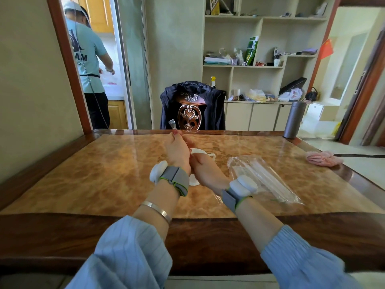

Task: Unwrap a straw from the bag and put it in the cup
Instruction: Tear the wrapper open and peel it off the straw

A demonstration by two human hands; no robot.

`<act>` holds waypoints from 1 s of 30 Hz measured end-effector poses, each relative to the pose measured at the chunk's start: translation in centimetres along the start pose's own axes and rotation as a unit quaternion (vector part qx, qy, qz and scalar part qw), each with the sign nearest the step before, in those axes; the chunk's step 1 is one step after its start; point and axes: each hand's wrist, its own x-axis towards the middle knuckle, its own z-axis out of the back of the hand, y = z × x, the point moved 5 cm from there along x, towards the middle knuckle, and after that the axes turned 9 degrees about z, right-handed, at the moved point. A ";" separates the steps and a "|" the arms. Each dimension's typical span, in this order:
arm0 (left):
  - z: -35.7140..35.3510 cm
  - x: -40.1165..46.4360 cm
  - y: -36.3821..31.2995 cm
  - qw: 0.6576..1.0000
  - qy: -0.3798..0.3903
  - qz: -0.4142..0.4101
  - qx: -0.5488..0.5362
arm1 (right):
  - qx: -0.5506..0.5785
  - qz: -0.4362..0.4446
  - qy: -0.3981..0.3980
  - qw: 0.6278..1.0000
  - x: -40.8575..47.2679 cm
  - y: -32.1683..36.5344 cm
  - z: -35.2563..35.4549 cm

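Both hands raised over the cup (203, 152): left hand (177, 152) fingers pinch a wrapped straw (173, 124); right hand (205, 170) grip hidden.

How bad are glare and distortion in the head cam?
Head view: window glare streaks the glossy table near the left hand; fisheye bends the doorframes and table edge; the clear straw bag is low-contrast; the bright right doorway is overexposed.

We can barely see the cup (201, 152), both hands sit right in front of it; the right hand (205, 170) fingers are tucked behind the left hand (178, 152), grip unclear
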 end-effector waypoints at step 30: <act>-0.8 -1.7 1.3 0.997 0.015 0.073 -0.027 | -0.059 -0.035 0.043 0.997 0.1 0.0 2.8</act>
